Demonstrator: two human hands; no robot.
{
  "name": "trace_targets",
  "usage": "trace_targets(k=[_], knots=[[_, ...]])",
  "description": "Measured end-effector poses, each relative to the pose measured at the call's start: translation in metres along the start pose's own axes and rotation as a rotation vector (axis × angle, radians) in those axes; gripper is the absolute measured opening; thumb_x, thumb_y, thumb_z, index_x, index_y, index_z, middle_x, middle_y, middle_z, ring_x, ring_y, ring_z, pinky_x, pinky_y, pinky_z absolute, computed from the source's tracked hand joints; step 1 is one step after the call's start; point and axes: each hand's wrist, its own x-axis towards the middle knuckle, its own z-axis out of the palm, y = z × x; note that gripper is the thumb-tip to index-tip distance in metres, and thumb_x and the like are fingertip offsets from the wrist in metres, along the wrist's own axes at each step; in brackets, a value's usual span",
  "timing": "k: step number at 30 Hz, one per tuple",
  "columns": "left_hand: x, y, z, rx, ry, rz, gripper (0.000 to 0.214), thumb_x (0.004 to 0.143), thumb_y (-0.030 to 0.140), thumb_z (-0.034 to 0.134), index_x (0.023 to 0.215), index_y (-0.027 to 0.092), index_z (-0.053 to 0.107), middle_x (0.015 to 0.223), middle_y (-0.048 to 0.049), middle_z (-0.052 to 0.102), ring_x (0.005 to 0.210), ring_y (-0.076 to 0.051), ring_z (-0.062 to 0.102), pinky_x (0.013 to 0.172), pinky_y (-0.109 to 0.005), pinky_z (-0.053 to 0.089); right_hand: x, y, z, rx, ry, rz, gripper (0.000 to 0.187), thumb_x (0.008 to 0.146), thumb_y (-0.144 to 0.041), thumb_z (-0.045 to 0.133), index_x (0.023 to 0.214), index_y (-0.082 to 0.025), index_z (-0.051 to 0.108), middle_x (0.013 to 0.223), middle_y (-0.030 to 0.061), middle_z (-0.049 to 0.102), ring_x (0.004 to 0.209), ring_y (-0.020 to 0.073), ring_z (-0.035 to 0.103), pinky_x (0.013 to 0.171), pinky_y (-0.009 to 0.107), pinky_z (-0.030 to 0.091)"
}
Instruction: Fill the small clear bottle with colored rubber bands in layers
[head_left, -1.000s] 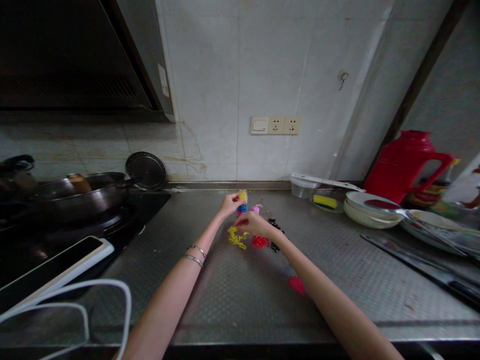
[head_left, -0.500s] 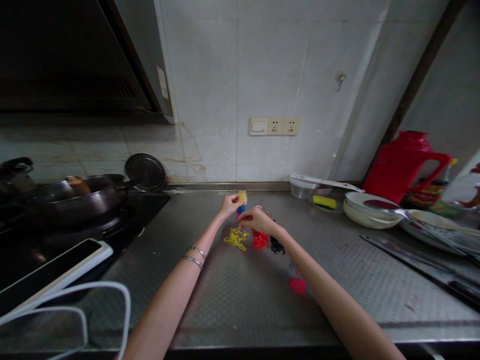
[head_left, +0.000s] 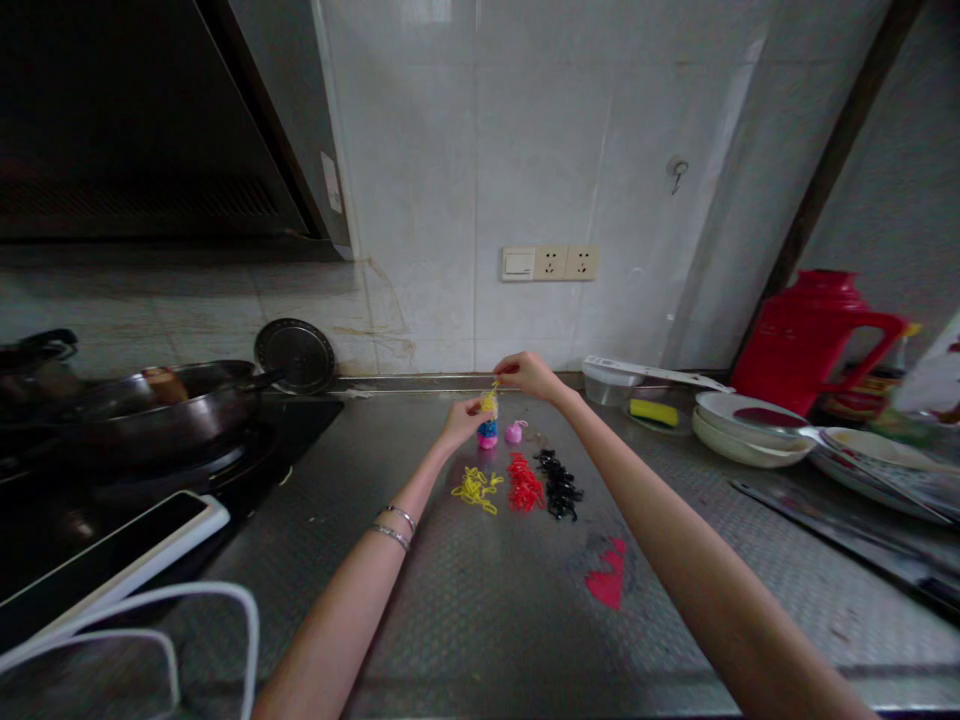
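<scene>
My left hand [head_left: 465, 420] is closed around a small clear bottle [head_left: 488, 427] standing on the metal counter, with pink, blue and yellow layers inside. Just above its mouth, my right hand [head_left: 525, 376] pinches a yellow rubber band [head_left: 496, 383]. A pink cap [head_left: 514, 432] with a loop stands to the right of the bottle. In front of it lie three loose piles: yellow rubber bands [head_left: 477, 488], red rubber bands [head_left: 525, 484] and black rubber bands [head_left: 559, 485].
A torn red piece [head_left: 609, 577] lies near my right forearm. At right are stacked bowls [head_left: 742, 445], a yellow sponge [head_left: 653, 412], a knife [head_left: 847, 535] and a red thermos [head_left: 802, 340]. A pan [head_left: 161, 420] sits on the stove at left, with a white cable [head_left: 251, 620] in front.
My right hand has risen from beside the yellow pile to above the bottle's mouth, bringing a yellow rubber band. The cap and piles are now uncovered. My left hand still holds the bottle.
</scene>
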Motion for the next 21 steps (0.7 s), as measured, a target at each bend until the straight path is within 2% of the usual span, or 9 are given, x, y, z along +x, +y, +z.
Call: trace_targets(k=[5, 12, 17, 21], knots=[[0.003, -0.004, -0.002, 0.021, -0.011, 0.027, 0.029, 0.064, 0.028, 0.061, 0.086, 0.011, 0.065, 0.081, -0.0051, 0.067, 0.069, -0.015, 0.058, 0.066, -0.026, 0.044, 0.012, -0.002, 0.011, -0.126, -0.050, -0.046, 0.020, 0.068, -0.011, 0.055, 0.083, -0.011, 0.068, 0.074, 0.0048, 0.066, 0.065, 0.0107, 0.057, 0.060, 0.018, 0.040], [0.004, -0.007, -0.002, -0.011, -0.012, 0.009, 0.029, 0.064, 0.026, 0.062, 0.088, 0.011, 0.065, 0.081, -0.0048, 0.067, 0.070, -0.015, 0.059, 0.066, -0.025, 0.045, 0.013, 0.005, 0.025, -0.091, -0.102, -0.050, 0.022, 0.067, -0.010, 0.058, 0.087, -0.011, 0.067, 0.077, 0.0061, 0.067, 0.067, 0.0111, 0.058, 0.063, 0.019, 0.043], [0.005, -0.009, -0.001, -0.046, -0.003, -0.004, 0.030, 0.062, 0.024, 0.064, 0.089, 0.012, 0.065, 0.083, -0.0047, 0.067, 0.071, -0.015, 0.059, 0.066, -0.025, 0.045, 0.010, 0.009, 0.027, -0.012, -0.059, -0.023, 0.025, 0.069, -0.020, 0.059, 0.091, -0.011, 0.066, 0.076, 0.0053, 0.067, 0.065, 0.0119, 0.058, 0.061, 0.020, 0.043], [0.005, -0.009, -0.001, -0.077, -0.001, -0.008, 0.031, 0.062, 0.026, 0.065, 0.090, 0.012, 0.065, 0.083, -0.0051, 0.067, 0.070, -0.015, 0.060, 0.066, -0.026, 0.046, 0.005, 0.003, 0.023, 0.023, 0.022, 0.016, 0.029, 0.078, -0.032, 0.049, 0.087, -0.011, 0.066, 0.077, 0.0044, 0.066, 0.067, 0.0122, 0.057, 0.062, 0.020, 0.042]])
